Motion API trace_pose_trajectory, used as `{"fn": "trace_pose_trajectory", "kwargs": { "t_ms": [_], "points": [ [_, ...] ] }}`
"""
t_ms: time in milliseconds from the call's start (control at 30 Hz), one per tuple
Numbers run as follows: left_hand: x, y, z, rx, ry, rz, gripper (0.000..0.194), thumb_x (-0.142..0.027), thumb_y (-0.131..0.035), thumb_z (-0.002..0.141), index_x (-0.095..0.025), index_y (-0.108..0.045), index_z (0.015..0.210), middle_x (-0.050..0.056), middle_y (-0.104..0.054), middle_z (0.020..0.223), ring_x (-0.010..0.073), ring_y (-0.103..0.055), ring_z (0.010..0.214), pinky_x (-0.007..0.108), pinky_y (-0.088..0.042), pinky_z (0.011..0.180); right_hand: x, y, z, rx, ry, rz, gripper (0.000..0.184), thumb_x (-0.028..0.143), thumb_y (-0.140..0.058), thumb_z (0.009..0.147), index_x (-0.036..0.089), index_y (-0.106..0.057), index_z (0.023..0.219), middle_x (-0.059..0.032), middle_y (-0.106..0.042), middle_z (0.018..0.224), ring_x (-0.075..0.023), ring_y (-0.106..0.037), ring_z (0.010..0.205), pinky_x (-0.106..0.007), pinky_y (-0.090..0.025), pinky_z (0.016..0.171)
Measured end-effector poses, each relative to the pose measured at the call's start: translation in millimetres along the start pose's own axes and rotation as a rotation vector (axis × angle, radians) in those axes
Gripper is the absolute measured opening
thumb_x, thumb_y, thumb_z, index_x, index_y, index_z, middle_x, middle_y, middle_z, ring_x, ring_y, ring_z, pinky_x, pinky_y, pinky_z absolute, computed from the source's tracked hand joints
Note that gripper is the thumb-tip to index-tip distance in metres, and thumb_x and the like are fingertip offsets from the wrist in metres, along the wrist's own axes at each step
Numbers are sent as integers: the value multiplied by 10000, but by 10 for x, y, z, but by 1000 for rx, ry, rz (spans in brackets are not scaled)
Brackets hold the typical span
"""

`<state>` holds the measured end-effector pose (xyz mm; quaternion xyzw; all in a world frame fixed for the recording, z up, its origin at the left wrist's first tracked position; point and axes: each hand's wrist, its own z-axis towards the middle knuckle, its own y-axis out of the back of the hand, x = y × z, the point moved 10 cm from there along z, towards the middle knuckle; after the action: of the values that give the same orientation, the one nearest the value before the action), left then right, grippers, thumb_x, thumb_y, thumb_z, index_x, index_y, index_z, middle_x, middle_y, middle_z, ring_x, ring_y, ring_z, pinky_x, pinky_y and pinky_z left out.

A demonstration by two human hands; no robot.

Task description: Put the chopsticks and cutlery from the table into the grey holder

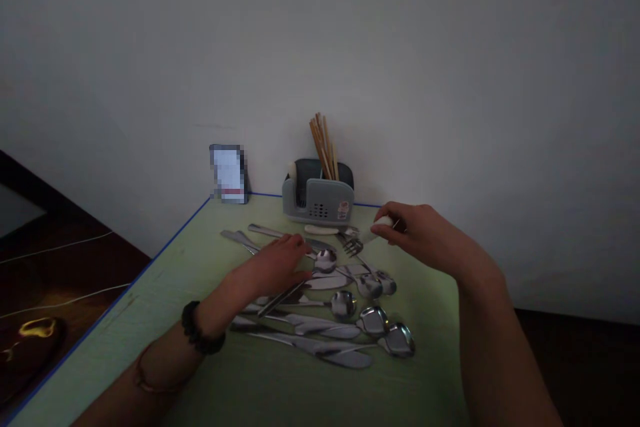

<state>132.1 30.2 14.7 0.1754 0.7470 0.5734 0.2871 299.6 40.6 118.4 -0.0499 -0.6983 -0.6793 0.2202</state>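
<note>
Both forearms are bare, with no sleeves in view. The left wrist, at lower left of the frame, wears a dark beaded bracelet (201, 329) and a thin bangle (150, 383) below it.

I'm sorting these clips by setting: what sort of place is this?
Probably a home or a plain staged room, not a working kitchen. A green table stands in a bare white corner, loose spoons and knives are spread on it, and a grey cutlery holder with chopsticks sits by the wall.
</note>
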Motion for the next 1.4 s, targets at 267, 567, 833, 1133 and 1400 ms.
{"fn": "trace_pose_trajectory", "kwargs": {
  "t_ms": [267, 567, 833, 1133, 1400],
  "points": [
    [-57, -164, 43, 174, 55, 27, 207, -199, -573, 772, -138, -606, 967, 129, -634, 1023, 266, -611, 912, 334, -467, 751, 171, -359, 4, 226, 52, 3, 118, 262, -590, 814, 181, -672, 835, -29, -672, 675, -147, -583, 597, -243, -375, 546],
    [163, -197, 27, 283, 87, -163, 69, -208, -608, 728, -172, -628, 783, 46, -681, 792, 191, -609, 708, 241, -375, 534, 261, -269, 44, 147, 116, 101, 179, 341, -561, 828, 199, -665, 861, -5, -659, 663, -131, -579, 581, -231, -393, 539],
    [69, -18, 91, 92, -74, -118, 200, -161, -472, 835, -160, -617, 973, 81, -668, 998, 210, -620, 878, 279, -455, 752, 470, 228, -25, -282, 242, 306, 238, 363, -544, 856, 181, -605, 996, -35, -683, 791, -141, -642, 662, -242, -490, 594],
    [109, 355, -17, -128, -121, -388, 360, -430, -476, 894, -164, -538, 1128, 74, -662, 1023, 196, -618, 882, 276, -461, 751, 555, 252, -54, -353, 265, 362, 217, 373, -575, 840, 185, -611, 943, -28, -685, 790, -130, -645, 638, -232, -509, 577],
    [388, 606, -116, -205, 113, -195, 371, -506, -446, 884, -181, -624, 903, 57, -696, 799, 202, -628, 716, 269, -403, 609, 619, 160, -42, -324, 267, 437, 200, 358, -598, 830, 192, -615, 940, -20, -693, 786, -140, -668, 677, -243, -532, 623]
  ]
}}
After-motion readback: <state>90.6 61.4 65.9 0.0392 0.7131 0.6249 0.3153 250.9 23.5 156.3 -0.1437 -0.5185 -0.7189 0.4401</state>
